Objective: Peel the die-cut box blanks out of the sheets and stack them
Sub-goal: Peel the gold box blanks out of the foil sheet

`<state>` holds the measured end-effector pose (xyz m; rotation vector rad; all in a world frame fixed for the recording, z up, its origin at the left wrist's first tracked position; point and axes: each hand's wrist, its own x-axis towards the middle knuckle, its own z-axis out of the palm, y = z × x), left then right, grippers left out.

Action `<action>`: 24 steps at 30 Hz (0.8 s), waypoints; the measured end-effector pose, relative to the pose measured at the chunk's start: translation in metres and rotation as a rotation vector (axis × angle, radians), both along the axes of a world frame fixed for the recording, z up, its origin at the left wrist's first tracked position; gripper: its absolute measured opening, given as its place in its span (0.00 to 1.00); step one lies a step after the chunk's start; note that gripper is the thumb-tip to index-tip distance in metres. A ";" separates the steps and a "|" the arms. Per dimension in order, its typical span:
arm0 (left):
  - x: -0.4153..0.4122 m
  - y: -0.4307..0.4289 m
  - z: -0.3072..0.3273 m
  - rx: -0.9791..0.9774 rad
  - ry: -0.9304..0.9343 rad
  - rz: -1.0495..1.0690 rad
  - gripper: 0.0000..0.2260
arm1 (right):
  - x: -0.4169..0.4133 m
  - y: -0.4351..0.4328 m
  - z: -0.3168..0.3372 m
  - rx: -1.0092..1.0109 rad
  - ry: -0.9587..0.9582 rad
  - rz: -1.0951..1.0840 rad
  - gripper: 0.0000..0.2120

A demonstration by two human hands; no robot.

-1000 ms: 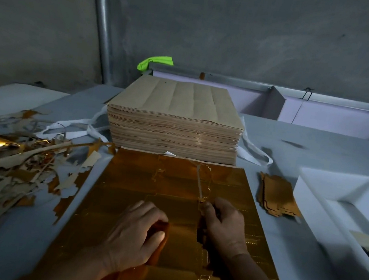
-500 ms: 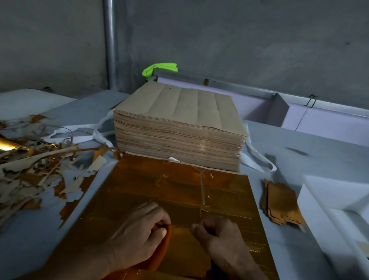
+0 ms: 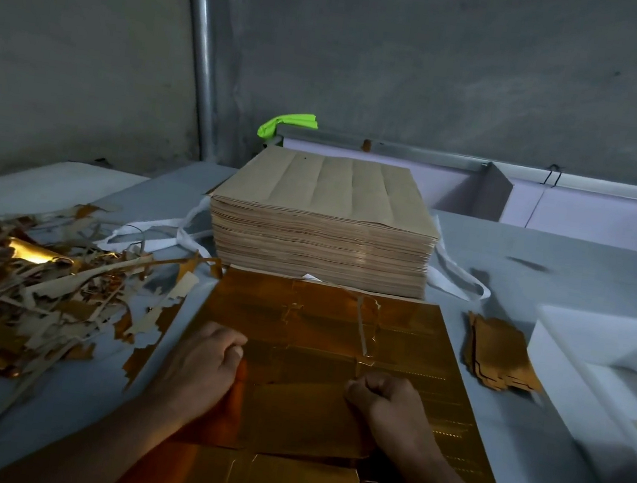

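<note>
My left hand (image 3: 198, 371) and right hand (image 3: 393, 411) are both curled tight on the 2 side edges of a gold blank (image 3: 298, 417), partly lifted from the gold sheet (image 3: 337, 333) that lies flat on the grey bench (image 3: 548, 271) before me. A thick stack of brown sheets (image 3: 324, 217) stands against the sheet's far edge, scrap trimmings (image 3: 18, 291) heap up to the left, and a small pile of peeled blanks (image 3: 496, 358) lies between the sheet and a white tray (image 3: 579, 336) on the right. Behind the bench rises a grey wall (image 3: 453, 64) with 1 metal pipe (image 3: 200, 51).
</note>
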<state>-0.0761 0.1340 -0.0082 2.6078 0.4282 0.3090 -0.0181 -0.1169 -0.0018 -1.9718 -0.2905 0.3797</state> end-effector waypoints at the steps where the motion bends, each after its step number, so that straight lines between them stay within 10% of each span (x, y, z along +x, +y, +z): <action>1: -0.001 -0.004 -0.001 0.006 0.001 -0.001 0.13 | 0.000 0.000 0.000 -0.003 0.008 -0.001 0.15; 24: -0.008 -0.041 -0.039 0.268 0.082 -0.082 0.18 | 0.009 -0.019 -0.008 0.056 0.054 -0.005 0.13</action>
